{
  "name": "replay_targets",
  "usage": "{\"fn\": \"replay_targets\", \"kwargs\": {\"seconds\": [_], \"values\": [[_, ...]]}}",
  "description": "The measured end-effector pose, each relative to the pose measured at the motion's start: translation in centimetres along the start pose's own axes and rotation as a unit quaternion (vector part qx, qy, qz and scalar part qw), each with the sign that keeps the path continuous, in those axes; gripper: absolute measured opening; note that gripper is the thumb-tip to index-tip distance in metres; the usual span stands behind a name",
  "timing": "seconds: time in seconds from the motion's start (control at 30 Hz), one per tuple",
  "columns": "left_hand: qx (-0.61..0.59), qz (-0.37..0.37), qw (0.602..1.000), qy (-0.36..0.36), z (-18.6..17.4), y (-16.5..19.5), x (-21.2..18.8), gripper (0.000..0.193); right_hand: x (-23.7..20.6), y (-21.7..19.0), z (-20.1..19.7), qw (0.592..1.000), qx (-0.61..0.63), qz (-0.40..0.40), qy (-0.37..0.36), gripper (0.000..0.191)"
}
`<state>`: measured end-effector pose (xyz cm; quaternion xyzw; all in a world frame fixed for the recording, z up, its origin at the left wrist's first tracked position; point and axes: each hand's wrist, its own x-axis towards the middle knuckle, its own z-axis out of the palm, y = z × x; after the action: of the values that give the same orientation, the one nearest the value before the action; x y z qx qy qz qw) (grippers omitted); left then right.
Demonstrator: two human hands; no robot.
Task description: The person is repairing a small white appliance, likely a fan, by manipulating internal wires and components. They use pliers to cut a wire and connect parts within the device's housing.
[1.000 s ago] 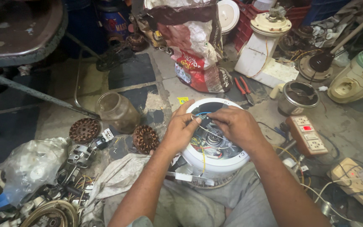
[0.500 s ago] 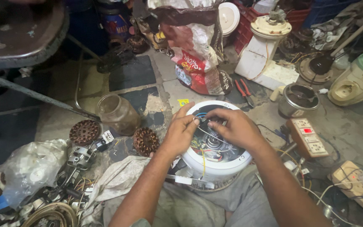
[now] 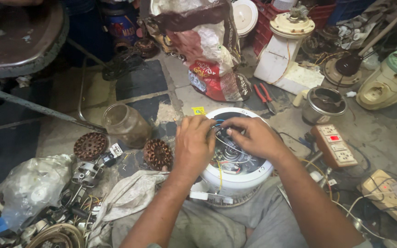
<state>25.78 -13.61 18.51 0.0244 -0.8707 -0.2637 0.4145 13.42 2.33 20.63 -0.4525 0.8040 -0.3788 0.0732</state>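
A round white appliance housing [image 3: 242, 177] lies open side up between my knees, showing a motor and coloured wires [image 3: 226, 158] inside. My left hand [image 3: 194, 142] rests over its left rim, fingers curled around blue wires at the top of the opening. My right hand [image 3: 253, 137] comes in from the right and pinches the same bundle of wires with thumb and fingertips. The two hands almost touch above the housing. A yellow wire runs down from the opening towards me.
Left of the housing lie two copper-wound motor cores [image 3: 158, 154], a dusty glass jar [image 3: 126, 124] and a plastic bag [image 3: 33, 186] of parts. Red-handled pliers [image 3: 265, 97], a metal pot [image 3: 323, 103], a switchboard [image 3: 335, 144] and other appliance bodies crowd the right. A printed sack [image 3: 207, 50] stands behind.
Both hands stay on the wires inside the housing. The fingers have shifted slightly, with the right hand closing in nearer the left.
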Motion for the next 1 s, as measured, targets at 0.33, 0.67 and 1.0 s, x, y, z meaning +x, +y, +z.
{"fn": "replay_targets", "kwargs": {"seconds": [0.33,0.67,1.0], "values": [[-0.009,-0.019,0.999,-0.031,1.0,-0.5,-0.1,0.015,0.0,0.4,0.0,1.000,-0.018,0.012,0.005,0.024],[0.039,0.022,0.998,-0.055,0.2,0.1,0.3,0.017,-0.1,1.1,0.3,0.998,0.017,-0.014,0.054,0.019],[-0.056,-0.076,0.994,-0.057,1.8,-0.6,1.3,0.007,-0.3,0.5,0.1,0.997,0.015,-0.008,0.081,0.019]]}}
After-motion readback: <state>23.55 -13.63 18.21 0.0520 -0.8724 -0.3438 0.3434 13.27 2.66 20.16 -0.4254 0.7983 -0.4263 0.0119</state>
